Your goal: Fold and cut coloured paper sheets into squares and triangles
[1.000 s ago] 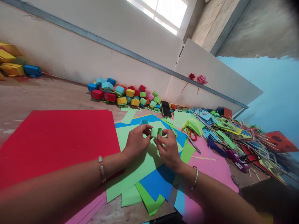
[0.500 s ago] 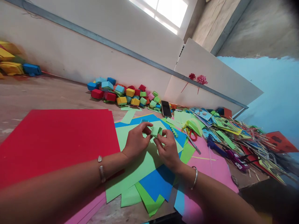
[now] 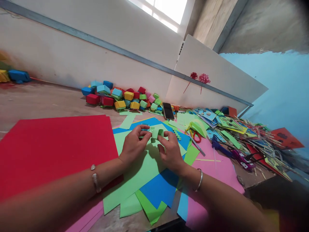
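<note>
My right grip (image 3: 170, 149) is closed in a pinch, thumb and fingertips on the near right side of a small pale green paper box (image 3: 157, 133), which sits between my two hands, just above a light green sheet (image 3: 135, 177). My left grip (image 3: 137, 141) is half curled at the box's left edge; I can't tell whether its fingertips have hold of the paper. Just past my right fingers lies a folded zigzag strip (image 3: 177, 135), and to the right of that, scissors (image 3: 197, 138) with red and yellow handles and a pen (image 3: 199, 149). Red sheets (image 3: 60, 151) fill the worktop (image 3: 55, 100) on my left, partly under my forearm. Beyond, a phone (image 3: 168, 111) lies beside a heap of coloured paper boxes (image 3: 129, 95) along the wall. Cards and sticks (image 3: 241, 129) crowd the far right, past a pink sheet (image 3: 224, 174).
</note>
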`<state>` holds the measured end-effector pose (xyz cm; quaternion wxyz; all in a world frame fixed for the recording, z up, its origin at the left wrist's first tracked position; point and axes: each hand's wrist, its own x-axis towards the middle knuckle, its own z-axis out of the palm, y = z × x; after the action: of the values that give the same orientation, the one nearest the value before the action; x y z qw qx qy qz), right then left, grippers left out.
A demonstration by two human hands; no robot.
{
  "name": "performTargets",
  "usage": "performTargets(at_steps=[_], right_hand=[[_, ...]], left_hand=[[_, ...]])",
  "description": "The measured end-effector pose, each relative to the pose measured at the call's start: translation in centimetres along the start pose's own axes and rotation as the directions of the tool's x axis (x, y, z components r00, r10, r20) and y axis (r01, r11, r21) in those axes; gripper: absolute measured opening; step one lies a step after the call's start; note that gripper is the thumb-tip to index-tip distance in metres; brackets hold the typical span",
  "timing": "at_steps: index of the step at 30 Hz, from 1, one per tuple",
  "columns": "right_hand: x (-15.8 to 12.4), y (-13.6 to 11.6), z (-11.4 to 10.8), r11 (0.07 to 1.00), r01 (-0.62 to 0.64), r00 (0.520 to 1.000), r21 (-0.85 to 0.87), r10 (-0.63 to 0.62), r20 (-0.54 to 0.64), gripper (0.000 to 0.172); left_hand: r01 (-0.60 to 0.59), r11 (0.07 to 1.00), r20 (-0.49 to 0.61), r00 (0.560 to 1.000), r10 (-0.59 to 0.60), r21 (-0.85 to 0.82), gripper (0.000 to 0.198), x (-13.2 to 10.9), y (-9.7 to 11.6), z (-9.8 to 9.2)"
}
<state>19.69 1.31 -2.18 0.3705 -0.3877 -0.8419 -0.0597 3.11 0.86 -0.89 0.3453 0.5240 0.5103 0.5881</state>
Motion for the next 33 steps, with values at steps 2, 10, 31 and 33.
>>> performTargets(at_steps=[2,10,31,33], right_hand=[[0.0,-0.1,0.0,1.000,0.015,1.000,-0.009,-0.015,0.000,0.036],[0.3,-0.7,-0.5,0.992,0.020,0.994,-0.123,-0.007,0.109,0.030],[0.7,-1.4,-0.9,0.973,0.064,0.986,-0.221,-0.027,0.167,0.020],[0.7,-1.5,-1.0,0.971,0.065,0.983,-0.229,-0.023,0.183,0.020]], left_hand=[[0.003,0.999,-0.003,1.000,-0.003,-0.040,0.040,0.1,0.0,0.0],[0.169,0.963,0.055,0.985,-0.161,-0.211,0.054,-0.3,0.5,0.1],[0.305,0.925,0.172,0.947,-0.270,-0.226,0.063,-0.3,0.0,-0.6],[0.300,0.929,0.181,0.948,-0.264,-0.217,0.062,-0.3,-0.1,-0.6]])
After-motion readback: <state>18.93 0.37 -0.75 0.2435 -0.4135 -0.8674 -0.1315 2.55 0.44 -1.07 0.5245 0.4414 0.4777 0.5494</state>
